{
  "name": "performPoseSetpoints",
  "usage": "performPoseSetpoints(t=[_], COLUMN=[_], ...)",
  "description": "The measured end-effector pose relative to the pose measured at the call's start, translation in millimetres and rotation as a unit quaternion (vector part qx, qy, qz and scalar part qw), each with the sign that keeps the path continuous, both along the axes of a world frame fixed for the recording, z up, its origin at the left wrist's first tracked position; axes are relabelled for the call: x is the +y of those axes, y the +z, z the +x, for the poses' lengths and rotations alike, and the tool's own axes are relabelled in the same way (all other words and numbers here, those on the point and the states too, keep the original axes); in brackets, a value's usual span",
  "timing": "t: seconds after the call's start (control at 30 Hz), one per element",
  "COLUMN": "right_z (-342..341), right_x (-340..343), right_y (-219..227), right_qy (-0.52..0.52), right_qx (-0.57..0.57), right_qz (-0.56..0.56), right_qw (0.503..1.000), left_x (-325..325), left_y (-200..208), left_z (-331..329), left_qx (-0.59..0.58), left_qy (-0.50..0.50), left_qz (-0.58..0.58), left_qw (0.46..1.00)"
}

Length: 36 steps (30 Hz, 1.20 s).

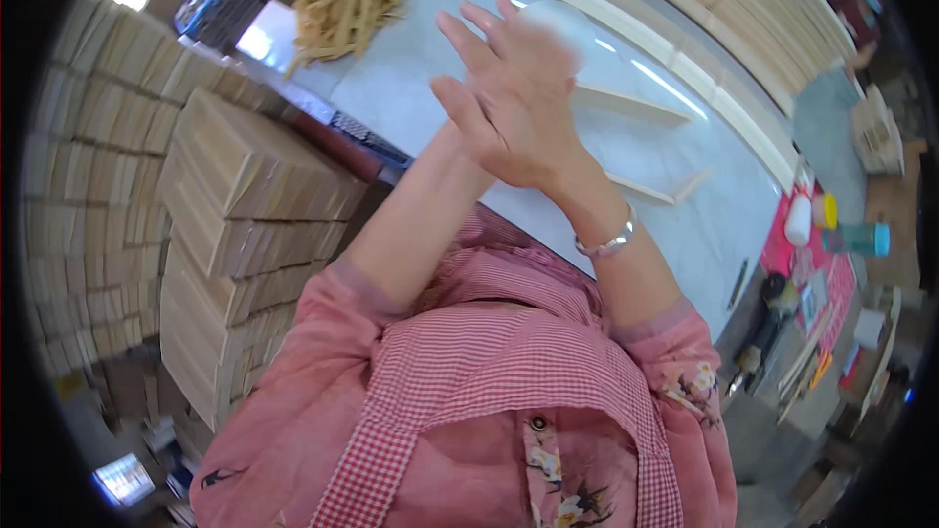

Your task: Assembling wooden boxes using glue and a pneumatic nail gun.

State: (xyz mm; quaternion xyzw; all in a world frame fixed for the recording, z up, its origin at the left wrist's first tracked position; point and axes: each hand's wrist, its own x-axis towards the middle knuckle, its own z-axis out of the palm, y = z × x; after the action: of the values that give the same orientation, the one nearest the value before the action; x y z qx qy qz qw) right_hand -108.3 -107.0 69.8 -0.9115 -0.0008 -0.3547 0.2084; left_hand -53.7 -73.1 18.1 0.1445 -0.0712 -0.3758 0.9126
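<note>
Both my hands meet above a pale, glossy tabletop. My right hand, with a silver bracelet at its wrist, lies across my left hand. The right fingers look stretched and apart, with the thumb out to the left. Most of the left hand is hidden under the right one, and its visible part is smeared by motion. A pale round blur shows by the fingers; what it is I cannot make out. Beside the hands, a thin wooden strip and another light strip lie on the table.
Long pale wooden slats are stacked along the far right. Tan strips lie heaped at the far left. Stacked wooden panels rise at my left. A white bottle, a teal bottle and a dark power tool are at the right.
</note>
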Motion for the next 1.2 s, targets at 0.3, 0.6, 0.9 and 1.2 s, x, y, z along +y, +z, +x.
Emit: performPoseSetpoints(t=[0.3, 0.6, 0.9, 1.2], right_z=[-127.2, -215.3, -186.1, -182.1], right_x=[-123.9, -143.9, -186.8, -199.1], right_y=[-39.4, -95.4, -77.0, -75.4], right_qy=[-0.187, -0.232, -0.162, -0.123], right_qx=[-0.022, 0.203, 0.277, 0.308], right_qz=[0.108, 0.271, 0.335, 0.359], right_qw=[0.976, 0.912, 0.886, 0.873], left_x=[76.5, 104.1, 80.8, 75.1], left_y=[45.4, -20.8, -28.4, -36.9], left_z=[9.8, 66.9, 78.3, 83.7], left_qx=[-0.552, -0.595, -0.598, -0.584], left_qy=[0.105, -0.188, -0.244, -0.26], left_qz=[0.431, 0.491, 0.45, 0.441], left_qw=[0.706, 0.607, 0.616, 0.63])
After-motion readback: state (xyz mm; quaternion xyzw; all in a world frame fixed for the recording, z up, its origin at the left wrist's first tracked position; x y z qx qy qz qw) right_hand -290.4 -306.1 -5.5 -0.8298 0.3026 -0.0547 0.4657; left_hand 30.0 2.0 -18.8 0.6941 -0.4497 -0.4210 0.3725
